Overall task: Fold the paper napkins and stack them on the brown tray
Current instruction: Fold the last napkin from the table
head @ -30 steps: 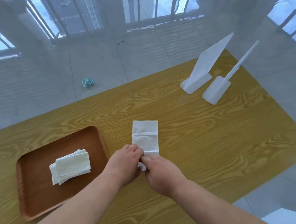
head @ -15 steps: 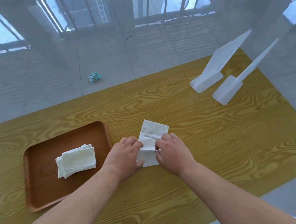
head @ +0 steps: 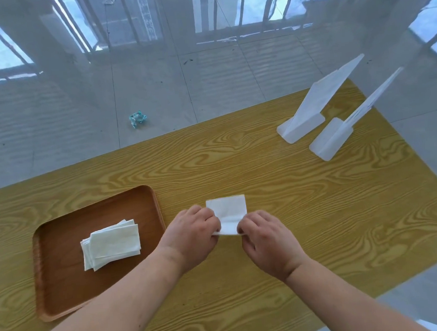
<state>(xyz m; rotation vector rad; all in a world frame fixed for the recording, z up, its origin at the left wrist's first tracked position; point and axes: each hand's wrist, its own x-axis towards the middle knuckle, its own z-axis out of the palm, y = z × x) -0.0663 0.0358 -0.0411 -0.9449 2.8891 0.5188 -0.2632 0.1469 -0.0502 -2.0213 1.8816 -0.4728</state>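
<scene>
A white paper napkin lies on the wooden table, folded into a small rectangle. My left hand pinches its near left corner and my right hand pinches its near right corner, so the near edge is partly hidden by my fingers. To the left sits the brown tray, holding a small stack of folded napkins near its middle.
Two white plastic stands rest at the far right of the yellow wood-grain table. A crumpled teal scrap lies on the tiled floor beyond the table's far edge.
The long napkin strip has been folded over into a shorter rectangle. My hands moved apart, each now holding a near corner, and the view shifted slightly.
</scene>
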